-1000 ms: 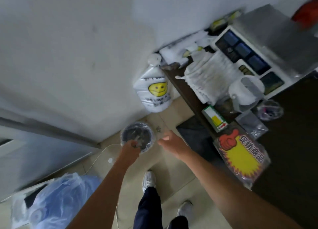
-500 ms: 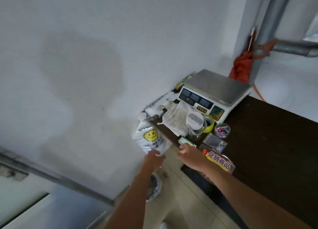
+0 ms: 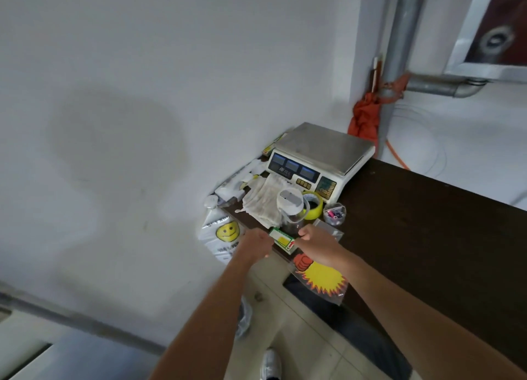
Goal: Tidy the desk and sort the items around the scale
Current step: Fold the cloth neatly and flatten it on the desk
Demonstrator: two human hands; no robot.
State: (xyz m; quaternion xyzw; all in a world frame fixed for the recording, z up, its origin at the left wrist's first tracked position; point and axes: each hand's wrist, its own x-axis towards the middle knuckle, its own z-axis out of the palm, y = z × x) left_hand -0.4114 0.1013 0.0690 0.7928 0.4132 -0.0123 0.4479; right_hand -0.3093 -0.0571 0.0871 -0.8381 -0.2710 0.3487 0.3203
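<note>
On the left edge of the tabletop (image 3: 413,222) the box (image 3: 282,240) should be lifted level between left hand (image 3: 256,244) and right hand (image 3: 313,241); either grip's hold cannot be told.

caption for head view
Left hand and right hand flank a green and yellow box on a dark desk near a white scale

White wall (image 3: 171,65); grey pipe (image 3: 399,37); tiled floor (image 3: 299,337)

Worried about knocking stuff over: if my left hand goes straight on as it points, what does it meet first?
Probably the small green box at the desk edge, right in front of the left hand; whether they already touch is unclear.
</note>
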